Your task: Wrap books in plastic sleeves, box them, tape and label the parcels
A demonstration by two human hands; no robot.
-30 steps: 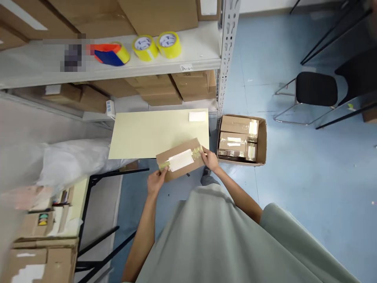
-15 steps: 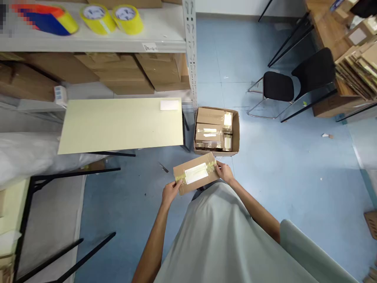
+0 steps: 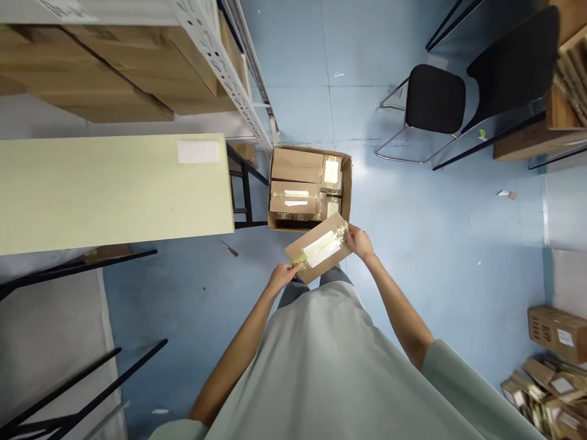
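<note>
Between my two hands is a flat cardboard box (image 3: 316, 250), tilted, with a white label and yellowish tape across its top. My left hand (image 3: 283, 276) grips its lower left end, thumb on top. At its right end my right hand (image 3: 360, 241) is closed on the edge. Just beyond it, on the floor, stands a large open carton (image 3: 348, 183). Several smaller taped boxes (image 3: 296, 165) with labels lie inside it. The held box overlaps the carton's near rim in view; whether they touch I cannot tell.
A pale yellow table (image 3: 114, 189) stands at the left, below a metal shelf (image 3: 220, 61) with cartons. A black chair (image 3: 435, 98) is at the upper right. Piled boxes (image 3: 550, 391) lie at the lower right. A small knife-like object (image 3: 229, 248) is on the floor.
The held box has moved right and closer to the open carton, and its right end has swung further up. My view has shifted to the right and forward.
</note>
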